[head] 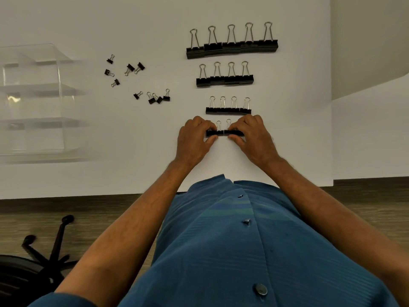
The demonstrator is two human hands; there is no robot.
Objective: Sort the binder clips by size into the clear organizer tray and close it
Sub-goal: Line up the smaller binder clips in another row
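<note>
Both hands are on the nearest row of black metal binder clips (224, 132), close to the near edge of the white table (132, 151). Left hand (194, 138) pinches the row's left end, fingers on top and thumb at its near side. Right hand (252, 138) pinches the right end the same way. Looks like they're squeezing the row together to square it up, matching the rows behind.

Rows run largest at the far edge to smaller near, so the size sort appears done on the table first.

Counts:
- far row of largest clips (232, 47): 5
- second row (224, 80): 4
- third row (228, 110): 4
- held row: two handles show, the rest hidden under the hands, total unclear
- loose tiny black clips (141, 82), scattered left of the rows: 10

Clear plastic organizer tray (37, 100) sits at the left edge, lid up, compartments holding no clips that I can see. Nothing loaded yet.
</note>
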